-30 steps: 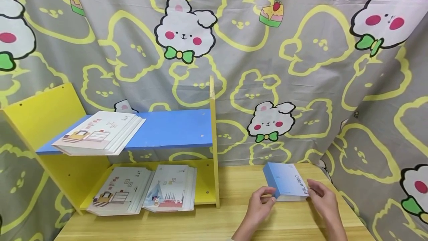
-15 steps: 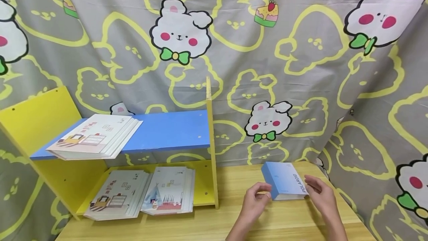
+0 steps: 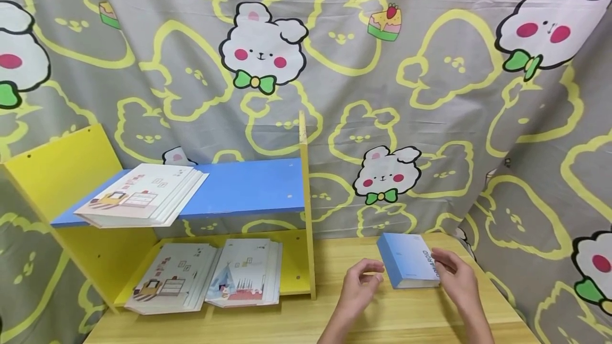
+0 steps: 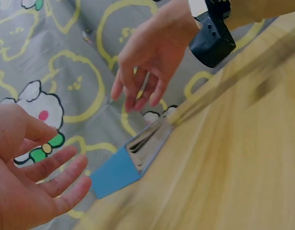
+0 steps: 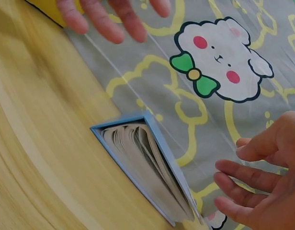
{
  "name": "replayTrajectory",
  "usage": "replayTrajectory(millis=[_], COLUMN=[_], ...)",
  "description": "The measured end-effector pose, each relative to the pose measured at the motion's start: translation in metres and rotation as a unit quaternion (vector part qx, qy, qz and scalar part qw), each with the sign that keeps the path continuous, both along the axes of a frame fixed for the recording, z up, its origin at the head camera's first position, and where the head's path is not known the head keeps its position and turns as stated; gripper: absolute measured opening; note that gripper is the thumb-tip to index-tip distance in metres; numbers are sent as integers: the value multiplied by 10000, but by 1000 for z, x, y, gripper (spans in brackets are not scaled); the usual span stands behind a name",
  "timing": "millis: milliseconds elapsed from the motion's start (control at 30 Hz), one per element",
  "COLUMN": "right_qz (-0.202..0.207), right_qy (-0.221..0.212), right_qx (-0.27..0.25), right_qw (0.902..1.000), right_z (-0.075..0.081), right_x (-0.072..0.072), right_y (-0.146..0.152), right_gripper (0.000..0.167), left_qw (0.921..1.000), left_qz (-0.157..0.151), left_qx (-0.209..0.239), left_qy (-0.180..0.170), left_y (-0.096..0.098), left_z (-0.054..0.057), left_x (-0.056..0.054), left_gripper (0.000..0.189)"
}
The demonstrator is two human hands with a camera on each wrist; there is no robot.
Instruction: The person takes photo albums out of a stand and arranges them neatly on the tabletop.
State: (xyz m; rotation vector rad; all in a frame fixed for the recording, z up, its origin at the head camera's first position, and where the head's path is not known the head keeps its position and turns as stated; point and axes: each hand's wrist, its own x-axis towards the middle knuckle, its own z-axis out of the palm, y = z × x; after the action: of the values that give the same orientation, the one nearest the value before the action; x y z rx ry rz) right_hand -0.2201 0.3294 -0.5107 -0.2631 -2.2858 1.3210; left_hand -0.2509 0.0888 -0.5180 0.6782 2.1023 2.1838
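Observation:
A blue photo album (image 3: 409,260) with "POLAROID" on its cover lies flat on the wooden table at the right. In the right wrist view the album (image 5: 142,167) shows its page ends between the covers. My left hand (image 3: 360,286) is beside its spine, apart from it, fingers relaxed and holding nothing. At the album's other side, my right hand (image 3: 456,280) overlaps the cover's right edge in the head view. In the right wrist view the right hand's (image 5: 267,177) loosely bent fingers are clear of the album, with nothing in them.
To the left stands a yellow shelf unit with a blue board (image 3: 248,185). A white album (image 3: 141,195) lies on the blue board; two more, one with a tent picture (image 3: 241,272), lie on the lower shelf. A patterned curtain (image 3: 334,84) hangs behind the table (image 3: 268,323).
My left hand has drawn away from the album's spine to the left. The right hand has shifted slightly left over the cover's edge. The album stays in place.

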Motion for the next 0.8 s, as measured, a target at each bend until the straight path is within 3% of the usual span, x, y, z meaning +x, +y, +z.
replayTrajectory(millis=[200, 533, 800], right_qz=[-103, -25, 111], right_qy=[241, 438, 806], right_qx=[127, 106, 91], right_qw=[9996, 9990, 9966], right_z=[6, 23, 33], right_x=[0, 2, 6], right_y=[-6, -10, -11], right_gripper=[30, 30, 29], left_qw=[9992, 9990, 9985], left_qz=[21, 255, 225], left_qx=[212, 324, 440], left_qy=[328, 180, 248], left_y=[-5, -9, -13], left_z=[12, 25, 35], left_x=[2, -1, 3], left_gripper=[21, 20, 19])
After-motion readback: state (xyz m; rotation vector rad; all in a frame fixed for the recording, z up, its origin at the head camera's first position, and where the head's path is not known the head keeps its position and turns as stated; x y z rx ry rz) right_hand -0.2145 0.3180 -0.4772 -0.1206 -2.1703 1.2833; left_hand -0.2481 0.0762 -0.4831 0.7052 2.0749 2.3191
